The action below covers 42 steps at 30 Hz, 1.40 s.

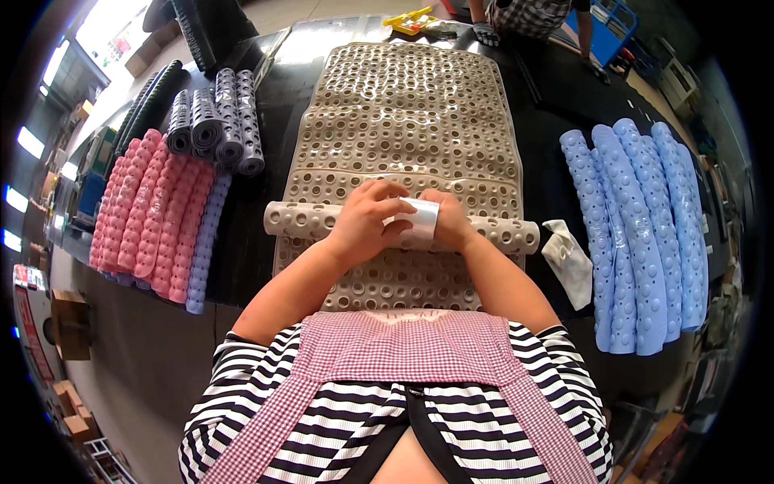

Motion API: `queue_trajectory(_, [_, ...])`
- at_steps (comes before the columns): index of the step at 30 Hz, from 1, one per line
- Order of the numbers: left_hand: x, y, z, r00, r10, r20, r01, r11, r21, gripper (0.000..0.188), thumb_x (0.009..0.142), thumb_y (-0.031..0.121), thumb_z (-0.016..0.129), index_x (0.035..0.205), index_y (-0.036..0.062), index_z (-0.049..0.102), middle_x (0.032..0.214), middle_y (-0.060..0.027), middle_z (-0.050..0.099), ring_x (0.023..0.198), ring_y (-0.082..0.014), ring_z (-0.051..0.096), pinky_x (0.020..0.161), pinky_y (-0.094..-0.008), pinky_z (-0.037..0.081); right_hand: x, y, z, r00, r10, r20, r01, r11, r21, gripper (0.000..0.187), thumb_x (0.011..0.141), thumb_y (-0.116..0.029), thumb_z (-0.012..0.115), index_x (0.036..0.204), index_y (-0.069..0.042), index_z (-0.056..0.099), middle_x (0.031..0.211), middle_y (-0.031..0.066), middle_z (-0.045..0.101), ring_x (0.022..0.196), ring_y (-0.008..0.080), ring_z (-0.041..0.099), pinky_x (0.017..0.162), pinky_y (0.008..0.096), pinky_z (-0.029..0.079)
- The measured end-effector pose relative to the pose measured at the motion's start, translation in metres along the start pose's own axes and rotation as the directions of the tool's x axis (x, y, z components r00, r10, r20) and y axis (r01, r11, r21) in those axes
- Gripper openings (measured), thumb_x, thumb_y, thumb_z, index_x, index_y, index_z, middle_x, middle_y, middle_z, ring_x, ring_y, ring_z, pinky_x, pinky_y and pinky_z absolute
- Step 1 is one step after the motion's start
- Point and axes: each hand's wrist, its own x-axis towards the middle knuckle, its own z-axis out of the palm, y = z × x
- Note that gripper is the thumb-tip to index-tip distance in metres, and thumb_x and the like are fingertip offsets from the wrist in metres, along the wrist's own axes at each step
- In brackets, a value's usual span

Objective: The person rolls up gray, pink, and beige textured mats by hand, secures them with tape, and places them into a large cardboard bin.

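A beige mat with many round holes has been wound into a roll (310, 219) that lies crosswise over flat beige mats (403, 105). Around the roll's middle sits a shiny white band (419, 219), which looks like plastic or paper. My left hand (367, 222) has its fingers bent, with thumb and fingertips at the band's left edge. At the band's right side, my right hand (451, 219) is closed over the roll; its fingertips are partly hidden. Just right of the roll's end lies a crumpled white glove (568, 262).
Rolled pink mats (153, 214) and grey mats (218, 129) are at the left of the black table (270, 105). Light-blue rolls (637, 234) lie at the right. A yellow tool (411, 20) is at the far edge, near a co-worker's gloved hand (486, 34).
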Motion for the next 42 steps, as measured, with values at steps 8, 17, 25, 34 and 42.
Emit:
queue_trajectory(8, [0.036,0.018,-0.017,0.961,0.066,0.27,-0.059,0.998,-0.032,0.011,0.084,0.007,0.073,0.088,0.0079,0.063,0.094,-0.0092,0.063,0.093,-0.0326,0.061,0.084,-0.0404,0.05,0.007,0.016,-0.003,0.981,-0.09,0.171,0.088,0.996,0.021,0.027,0.085,-0.021,0.076,0.103,-0.004,0.069,0.098,0.007,0.072,0.086,0.0151,0.068,0.076,0.0319,0.056])
queue_trajectory(17, [0.057,-0.079,0.047,0.853,-0.42,0.309,0.485,0.857,-0.175,0.011,0.084,0.009,0.074,0.092,0.0047,0.068,0.083,-0.012,0.07,0.075,-0.0198,0.066,0.072,-0.0344,0.053,-0.067,0.019,0.034,0.783,-0.599,0.169,0.476,0.401,-0.783,0.131,0.074,-0.038,0.086,0.164,-0.01,-0.005,0.162,0.0236,0.029,0.15,0.0399,0.03,0.122,0.0472,0.024])
queue_trajectory(25, [0.031,-0.065,0.067,0.761,-0.292,0.58,0.262,0.955,0.137,0.035,0.082,0.023,0.075,0.112,0.012,0.061,0.092,-0.0106,0.072,0.088,-0.0325,0.07,0.077,-0.0439,0.053,-0.095,0.035,0.039,0.738,-0.636,0.224,0.585,0.437,-0.684,0.131,0.07,-0.033,0.091,0.164,-0.009,0.004,0.147,0.0245,0.051,0.141,0.0364,0.046,0.117,0.0477,0.032])
queue_trajectory(34, [0.034,-0.071,0.032,0.752,-0.484,0.448,0.49,0.864,0.111,0.029,0.081,0.011,0.074,0.109,0.0064,0.067,0.097,-0.0151,0.072,0.091,-0.0337,0.07,0.081,-0.041,0.054,-0.039,0.014,0.018,0.888,-0.448,0.102,0.395,0.631,-0.667,0.085,0.081,-0.024,0.08,0.153,-0.005,0.039,0.117,0.0126,0.068,0.106,0.0243,0.066,0.096,0.037,0.051])
queue_trajectory(42, [-0.064,-0.042,0.051,0.987,-0.055,0.149,-0.012,0.908,0.419,0.071,0.088,0.033,0.072,0.148,0.0085,0.045,0.156,-0.0178,0.038,0.15,-0.0369,0.03,0.123,-0.0574,0.016,0.069,-0.006,-0.022,0.973,-0.226,-0.033,0.223,0.971,-0.08,0.022,0.089,-0.022,0.07,0.102,-0.005,0.072,0.095,0.0049,0.074,0.084,0.0117,0.068,0.075,0.0299,0.056])
